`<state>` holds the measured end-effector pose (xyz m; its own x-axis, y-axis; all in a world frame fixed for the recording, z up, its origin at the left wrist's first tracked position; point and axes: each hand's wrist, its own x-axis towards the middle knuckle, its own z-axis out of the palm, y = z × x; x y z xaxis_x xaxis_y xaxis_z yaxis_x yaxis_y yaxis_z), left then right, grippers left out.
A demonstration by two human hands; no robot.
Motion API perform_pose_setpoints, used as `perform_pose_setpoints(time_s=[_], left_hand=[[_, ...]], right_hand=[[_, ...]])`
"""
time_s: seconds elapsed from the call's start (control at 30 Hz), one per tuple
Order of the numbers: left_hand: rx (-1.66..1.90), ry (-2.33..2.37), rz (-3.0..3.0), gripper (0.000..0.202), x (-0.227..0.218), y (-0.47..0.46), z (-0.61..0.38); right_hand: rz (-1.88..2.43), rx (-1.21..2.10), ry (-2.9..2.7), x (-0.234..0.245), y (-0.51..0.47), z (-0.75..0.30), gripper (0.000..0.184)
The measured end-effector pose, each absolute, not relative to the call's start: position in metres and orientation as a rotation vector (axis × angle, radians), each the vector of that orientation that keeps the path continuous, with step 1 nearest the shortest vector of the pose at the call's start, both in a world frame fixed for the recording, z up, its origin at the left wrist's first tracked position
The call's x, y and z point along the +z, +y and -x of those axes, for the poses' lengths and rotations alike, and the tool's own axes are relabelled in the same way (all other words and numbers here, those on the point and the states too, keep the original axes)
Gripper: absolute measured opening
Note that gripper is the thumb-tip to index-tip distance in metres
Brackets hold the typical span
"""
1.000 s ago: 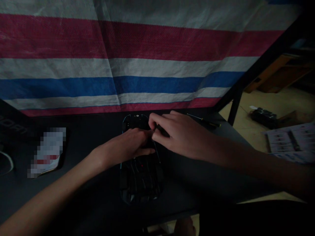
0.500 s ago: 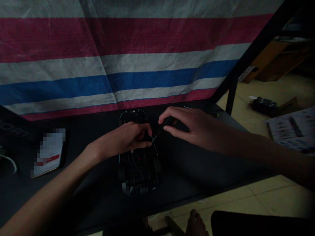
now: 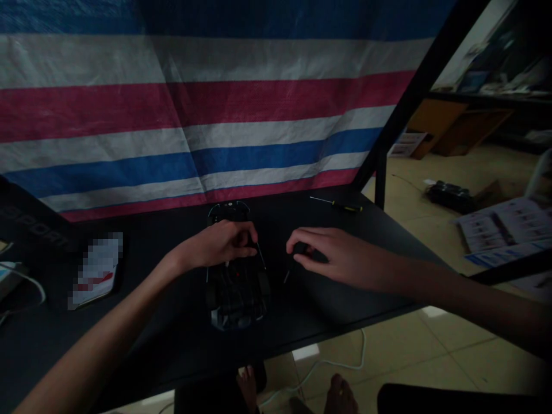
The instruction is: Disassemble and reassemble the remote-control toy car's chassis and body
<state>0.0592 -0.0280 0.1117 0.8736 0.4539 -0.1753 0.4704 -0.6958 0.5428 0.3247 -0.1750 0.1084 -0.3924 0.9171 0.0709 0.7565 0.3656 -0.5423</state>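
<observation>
A dark toy car [image 3: 239,293] lies with its underside up on the black table. My left hand [image 3: 226,241] reaches across its middle, fingers curled down at the car's right side; whether anything small sits between thumb and forefinger cannot be made out. To the right of the car, my right hand [image 3: 321,253] grips a small screwdriver [image 3: 298,250] by its black handle. Its thin shaft slants down and left, with the tip apart from the car. A second screwdriver [image 3: 347,206], black and yellow, rests behind my right hand.
A phone [image 3: 97,273] lies on the table [image 3: 155,339] at the left, near a white cable [image 3: 32,276]. Striped sheeting [image 3: 259,103] hangs along the back edge. On the floor at right are a dark object [image 3: 451,195] and printed sheets [image 3: 504,230].
My right hand has drawn the screwdriver away from the car, its tip now pointing down beside it. My left hand stays over the car. The view has tilted up, baring the second screwdriver.
</observation>
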Motion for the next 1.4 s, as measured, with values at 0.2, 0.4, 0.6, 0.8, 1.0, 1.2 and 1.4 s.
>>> perform_pose_setpoints(time_s=[0.2,0.4,0.6,0.8,1.0,1.2,1.4], left_hand=[[-0.092,0.697,-2.352,0.036,0.111,-0.023,-0.062],[-0.278,0.831,-2.334,0.036,0.116,-0.02,-0.073],[-0.376,0.852,-2.354,0.032,0.125,-0.021,-0.084],[-0.317,0.813,-2.365,0.032,0.126,-0.022,-0.082],[-0.372,0.885,-2.367,0.027,0.133,-0.028,-0.088],[-0.51,0.908,-2.534,0.023,0.141,-0.034,-0.103],[-0.523,0.867,-2.794,0.019,0.146,-0.04,-0.11]], right_hand=[[1.417,0.689,-2.293,0.101,-0.176,-0.324,0.012],[1.386,0.712,-2.301,0.098,-0.171,-0.32,0.014],[1.382,0.731,-2.306,0.097,-0.171,-0.315,0.013],[1.398,0.755,-2.295,0.097,-0.174,-0.316,0.013],[1.394,0.757,-2.298,0.096,-0.173,-0.316,0.013],[1.38,0.743,-2.311,0.092,-0.17,-0.317,0.014],[1.356,0.733,-2.321,0.088,-0.167,-0.319,0.016]])
